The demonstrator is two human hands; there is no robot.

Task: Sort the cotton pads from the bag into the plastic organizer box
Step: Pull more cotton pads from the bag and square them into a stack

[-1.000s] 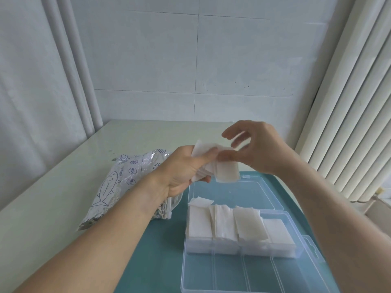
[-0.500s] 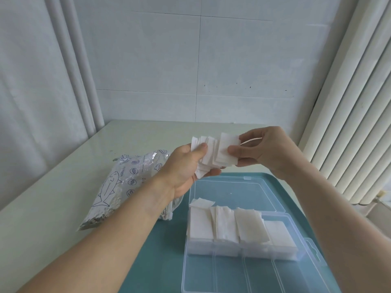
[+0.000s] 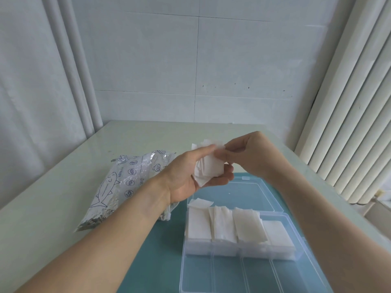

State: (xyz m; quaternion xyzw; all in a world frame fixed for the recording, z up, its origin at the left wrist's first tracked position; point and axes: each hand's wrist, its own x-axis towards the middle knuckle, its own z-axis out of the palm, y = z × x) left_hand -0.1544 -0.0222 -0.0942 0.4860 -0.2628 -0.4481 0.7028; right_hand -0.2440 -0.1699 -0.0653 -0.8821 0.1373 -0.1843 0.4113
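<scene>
2 hands [image 3: 213,163] pinch cotton pads [image 3: 208,166] above the box [image 3: 296,229].

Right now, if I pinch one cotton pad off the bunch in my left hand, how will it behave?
Probably floppy: the pads in the left hand splay unevenly. Likely very light and clingy, so the right hand may lift several.

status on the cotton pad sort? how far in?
Done: the organizer box's far row of four compartments holds stacked pads.
In hand: the left hand holds a small stack of pads; the right hand pinches its top.
Left: the near row looks empty; the bag lies alongside, contents unclear.
</scene>
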